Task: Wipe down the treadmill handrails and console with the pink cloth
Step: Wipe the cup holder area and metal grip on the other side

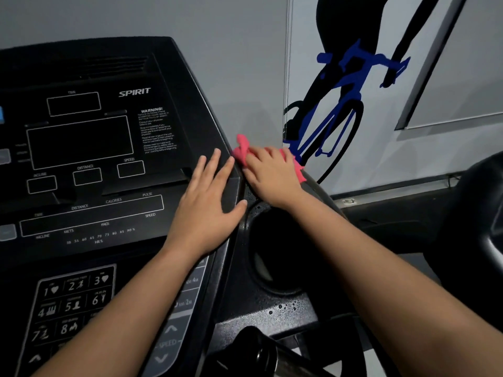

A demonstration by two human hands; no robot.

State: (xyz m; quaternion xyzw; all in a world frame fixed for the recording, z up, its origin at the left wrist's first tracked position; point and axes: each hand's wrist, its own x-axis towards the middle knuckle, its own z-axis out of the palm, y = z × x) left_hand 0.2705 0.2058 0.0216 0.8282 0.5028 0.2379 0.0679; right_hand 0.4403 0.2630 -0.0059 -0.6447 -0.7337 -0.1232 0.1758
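Two hands are at work at the right edge of the console [81, 137]. The left hand [206, 208] lies flat on the console's right margin, fingers straight and slightly spread, thumb out toward the seam, holding nothing. The right hand [269, 178] sits just off the console's right edge, palm down on the pink cloth [242, 149], fingers close together and laid over it. Whether the thumb hooks beneath cannot be told. The cloth is bunched, showing beyond the fingertips and at the far side of the hand, where the grey handrail [318, 191] leaves the console. Below and to the right of the console, droplets [285, 306] stand on the textured plastic around the cup holder [275, 248]. Judged stage: the junction of console and right handrail is being wiped, and the display face and keypad [70, 303] appear not yet covered. Risks noted: a wadded cloth gives a narrow contact patch, so streaks or missed strips are likely unless it is flattened. Standing moisture could be dragged into the seam or toward the keypad. The bracing left hand could press a control if it slides down the console. A loose cloth end may snag on the handrail joint.
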